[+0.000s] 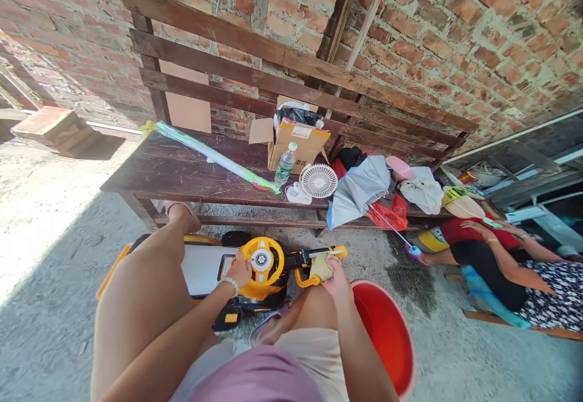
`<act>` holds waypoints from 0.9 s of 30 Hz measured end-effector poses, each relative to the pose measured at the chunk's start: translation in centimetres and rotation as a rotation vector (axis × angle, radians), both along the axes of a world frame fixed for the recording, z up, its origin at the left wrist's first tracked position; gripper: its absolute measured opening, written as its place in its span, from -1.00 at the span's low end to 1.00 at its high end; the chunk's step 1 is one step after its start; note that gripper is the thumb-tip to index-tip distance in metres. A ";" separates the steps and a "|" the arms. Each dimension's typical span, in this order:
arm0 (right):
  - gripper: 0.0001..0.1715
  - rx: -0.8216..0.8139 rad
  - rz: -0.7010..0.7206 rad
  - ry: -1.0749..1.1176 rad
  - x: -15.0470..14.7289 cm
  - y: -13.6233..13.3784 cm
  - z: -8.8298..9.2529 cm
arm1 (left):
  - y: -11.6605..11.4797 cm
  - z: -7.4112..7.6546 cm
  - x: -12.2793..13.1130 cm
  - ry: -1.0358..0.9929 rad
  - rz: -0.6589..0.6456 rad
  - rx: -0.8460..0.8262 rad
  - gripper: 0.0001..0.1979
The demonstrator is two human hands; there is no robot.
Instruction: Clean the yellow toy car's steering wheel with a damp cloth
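A yellow and black ride-on toy vehicle [200, 266] with a pale grey seat stands on the ground between my legs. My left hand [240, 271], a beaded bracelet at its wrist, is closed around the near-left rim of its yellow steering wheel [273, 245]. At the vehicle's front, my right hand [336, 275] grips a tan cloth [320, 266]. That cloth is pressed against the toy's front arm, beside a yellow handle [308, 280]. The cloth hides part of the arm and some of my fingertips.
A red bucket [387, 335] stands right of my right leg. Behind the toy, a wooden bench [191, 168] holds a cardboard box [296, 144], a water bottle [285, 165], a white fan [319, 181] and a silver umbrella [359, 189]. Another person [505, 262] sits at the right.
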State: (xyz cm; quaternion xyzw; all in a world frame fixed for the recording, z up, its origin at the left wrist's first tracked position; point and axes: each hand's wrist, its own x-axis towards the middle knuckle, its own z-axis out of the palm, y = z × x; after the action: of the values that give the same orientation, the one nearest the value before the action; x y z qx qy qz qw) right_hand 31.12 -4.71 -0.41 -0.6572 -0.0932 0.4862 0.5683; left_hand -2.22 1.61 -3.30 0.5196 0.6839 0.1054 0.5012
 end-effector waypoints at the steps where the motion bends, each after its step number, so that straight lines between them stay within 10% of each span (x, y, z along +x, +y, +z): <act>1: -0.74 -0.006 0.003 0.032 0.7 -0.3 0.5 | -0.1 0.2 0.0 0.000 -0.002 -0.002 -0.81; 10: -0.39 0.134 -0.260 -0.216 5.7 1.5 3.4 | -0.1 0.9 0.1 0.008 0.004 0.036 -0.84; 20: -0.57 -0.147 0.185 -0.454 -0.2 3.2 1.4 | 0.0 -0.7 0.1 -0.039 0.001 0.035 -0.85; 27: -0.35 0.159 0.532 -0.696 -2.5 2.8 3.7 | -0.2 -1.5 0.1 -0.044 -0.030 0.041 -0.70</act>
State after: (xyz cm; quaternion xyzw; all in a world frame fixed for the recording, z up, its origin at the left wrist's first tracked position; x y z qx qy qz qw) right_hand 28.60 -1.95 3.33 -0.6890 -0.4821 0.3565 0.4070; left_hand -2.13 1.37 -4.75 0.5376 0.6624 0.1232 0.5069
